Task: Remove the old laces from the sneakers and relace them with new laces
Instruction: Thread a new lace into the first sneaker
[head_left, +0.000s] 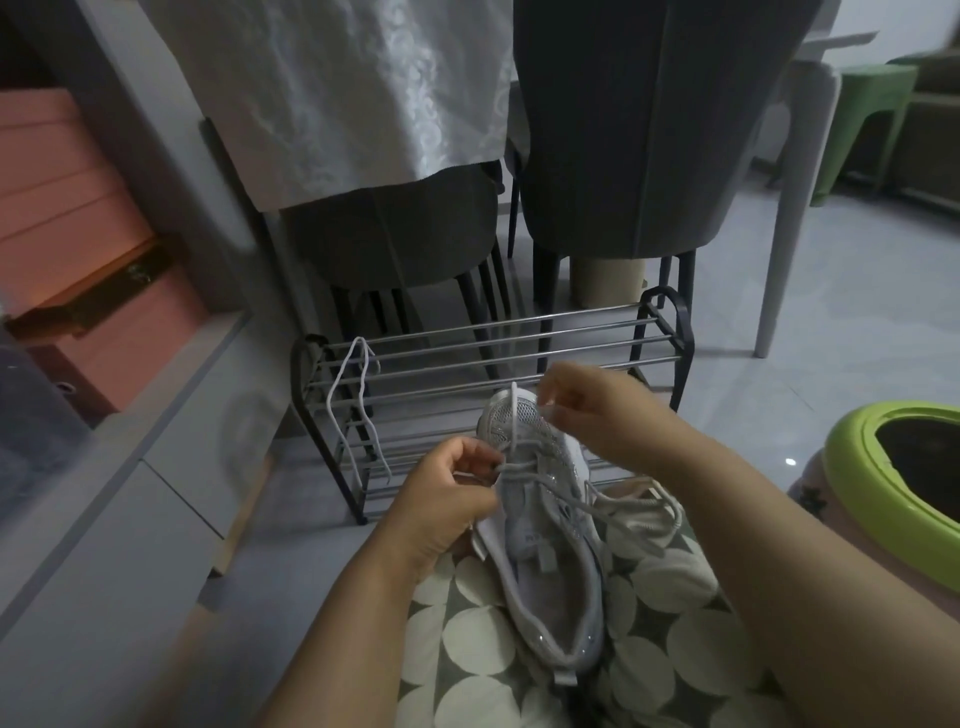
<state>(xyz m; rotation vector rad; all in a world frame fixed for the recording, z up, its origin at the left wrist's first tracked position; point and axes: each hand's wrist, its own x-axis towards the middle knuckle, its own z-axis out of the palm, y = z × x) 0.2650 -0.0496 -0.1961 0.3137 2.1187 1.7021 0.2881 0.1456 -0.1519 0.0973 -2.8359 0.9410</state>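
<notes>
A pale grey mesh sneaker (545, 545) lies on my lap, toe pointing away from me. My left hand (447, 488) grips the sneaker's left side near the lower eyelets and pinches a lace there. My right hand (587, 410) is above the toe and pinches a white lace (513, 415) that runs up from the eyelets. Loose grey lace (634, 514) is piled to the right of the sneaker's tongue. Another white lace (358, 395) hangs over the left end of the shoe rack.
A black and chrome shoe rack (493, 353) stands on the floor just past my knees. Dark chairs (623, 156) and a white cloth (337, 93) are behind it. A green-rimmed bin (852, 467) is at the right, grey cabinets (130, 493) at the left.
</notes>
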